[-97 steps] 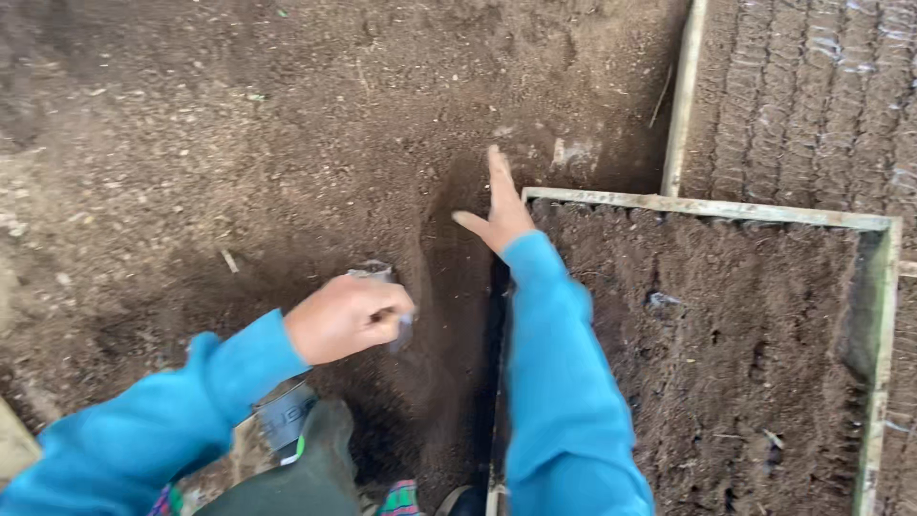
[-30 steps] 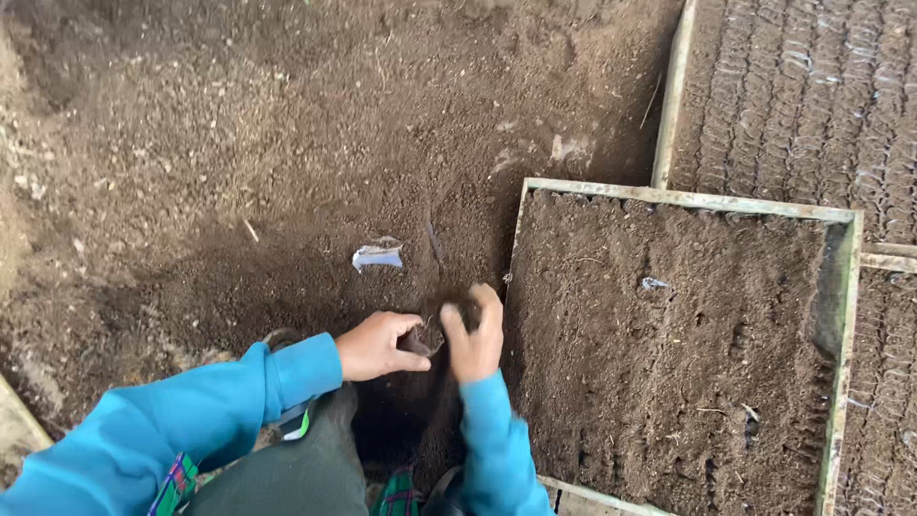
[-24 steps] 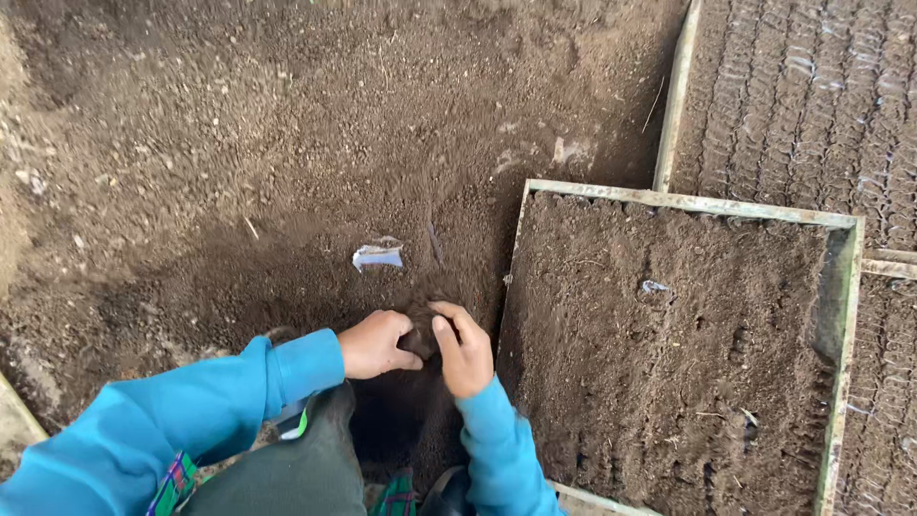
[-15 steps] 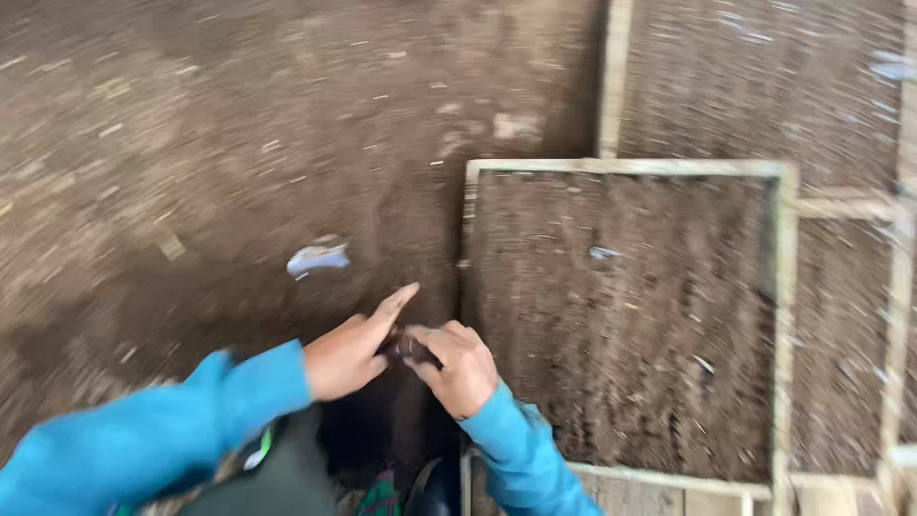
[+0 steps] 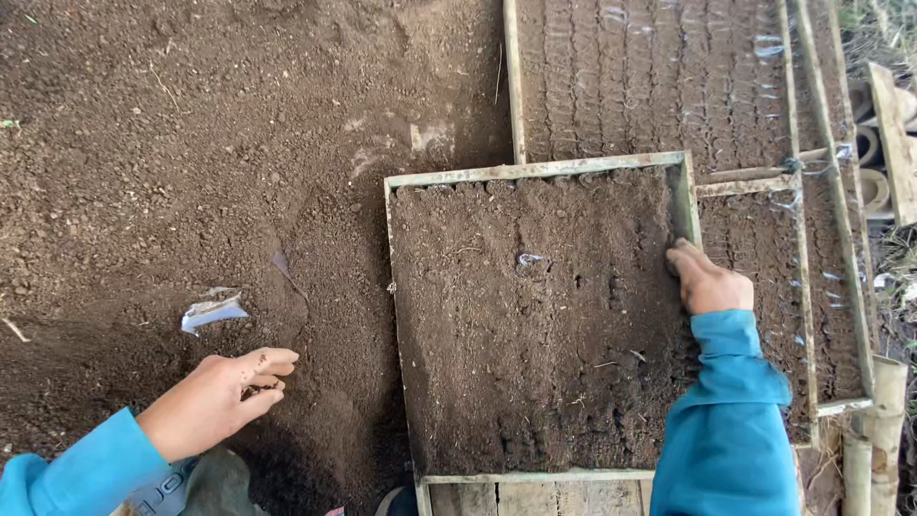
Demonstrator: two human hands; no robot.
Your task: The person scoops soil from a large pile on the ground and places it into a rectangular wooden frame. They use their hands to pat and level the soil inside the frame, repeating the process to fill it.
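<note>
A: Head view: square wooden frame (image 5: 535,174), thin pale slats, packed level with dark crumbly soil (image 5: 535,334). Faint furrows run along the soil surface.

B: Hands?

A: Well apart. Right hand (image 5: 705,283) sits at the frame's right slat, fingers curled down onto the edge and the soil beside it. Can't tell if it actually grips the slat. Left hand (image 5: 218,401) is out over the loose soil heap (image 5: 191,143) left of the frame, fingers loosely bent, dirt on the tips, nothing clearly held.

B: What's near the left hand?

A: Crumpled scrap of whitish plastic (image 5: 212,310) lying on the heap, just above the hand, not touching. Heap is coarse, lumpy, with bits of straw.

B: Other stuff?

A: More frames (image 5: 659,86) behind and to the right, filled with tight rows of small soil-filled bags, ribbed look. Small plastic fleck (image 5: 528,259) on the near frame's soil. Bamboo post (image 5: 884,430) at far right. Both sleeves blue fabric.
</note>
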